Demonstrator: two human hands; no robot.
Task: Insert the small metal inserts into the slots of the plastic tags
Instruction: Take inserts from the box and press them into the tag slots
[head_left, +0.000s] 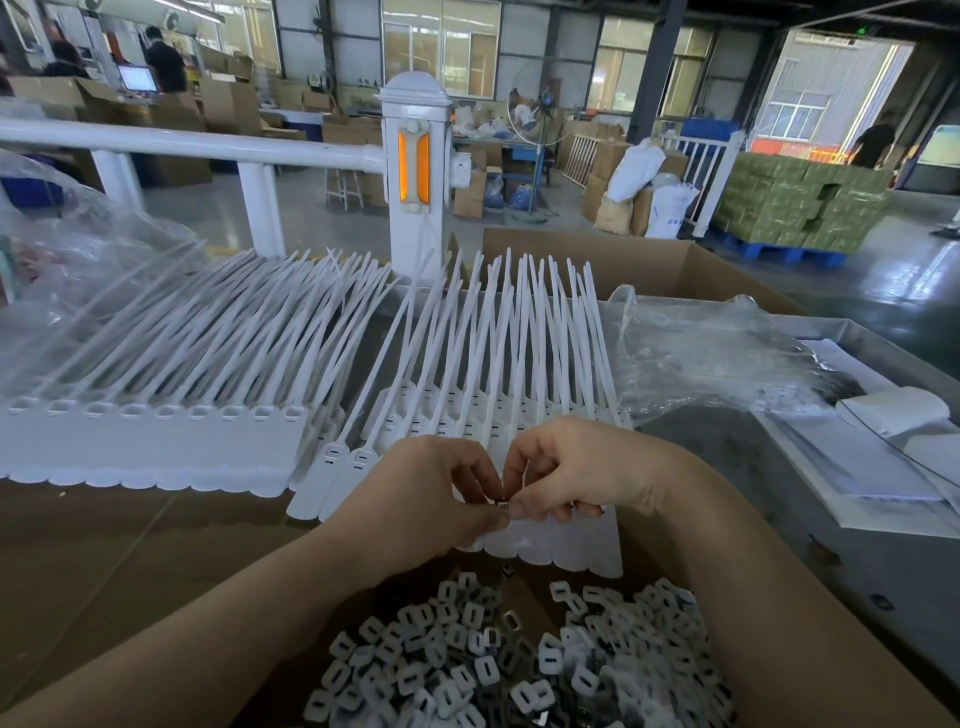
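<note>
A small metal insert (503, 503) is pinched between the left hand (426, 499) and right hand (576, 470) (fingertips meeting) above the plastic tags (550, 540); loose inserts (519, 665) are heaped nearby.

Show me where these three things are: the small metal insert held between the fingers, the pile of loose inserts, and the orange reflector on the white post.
small metal insert (503, 503), head view, its dark visible edge.
pile of loose inserts (519, 670), head view, middle of the heap.
orange reflector (402, 165), head view, left strip.

Finding no readable text, label, brand or number anywhere; blue marks on a distant white sack (670, 210) staying too blurred to read.
</note>
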